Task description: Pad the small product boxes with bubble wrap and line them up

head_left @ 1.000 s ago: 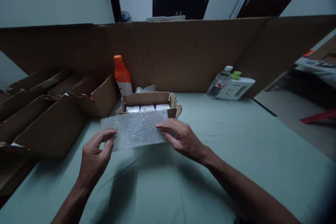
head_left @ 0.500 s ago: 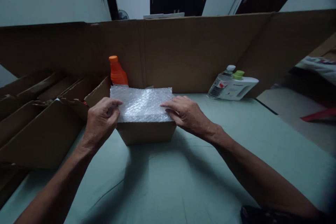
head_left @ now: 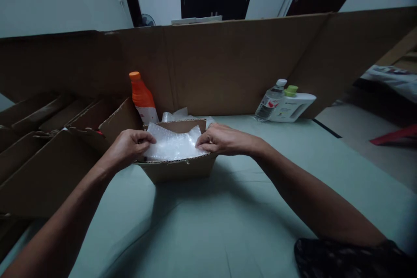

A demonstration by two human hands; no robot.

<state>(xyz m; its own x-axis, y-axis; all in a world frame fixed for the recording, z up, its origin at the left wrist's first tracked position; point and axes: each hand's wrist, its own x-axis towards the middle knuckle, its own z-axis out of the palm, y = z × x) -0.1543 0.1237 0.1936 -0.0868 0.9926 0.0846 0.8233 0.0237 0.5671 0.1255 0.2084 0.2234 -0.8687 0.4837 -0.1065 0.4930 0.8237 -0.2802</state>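
A sheet of bubble wrap (head_left: 174,145) sags into the mouth of an open cardboard box (head_left: 182,171) standing on the pale green surface. At the box's left side, my left hand (head_left: 132,145) pinches the left edge of the sheet between thumb and fingers. My right hand (head_left: 224,139) grips the sheet's right edge over the box's right rim. What lies under the wrap inside the box is hidden. Behind the box, more bubble wrap (head_left: 179,115) shows above the far rim.
An orange-capped bottle (head_left: 143,97) stands behind the box at left. A divided cardboard box (head_left: 48,169) sits far left. A clear plastic bottle (head_left: 271,100) and a white jug with green cap (head_left: 296,106) lean against the tall cardboard wall (head_left: 234,65) at the back.
Both hands have lowered the bubble wrap from lying flat across the box top to sagging inside it. The box's far rim and the wrap behind it now show.
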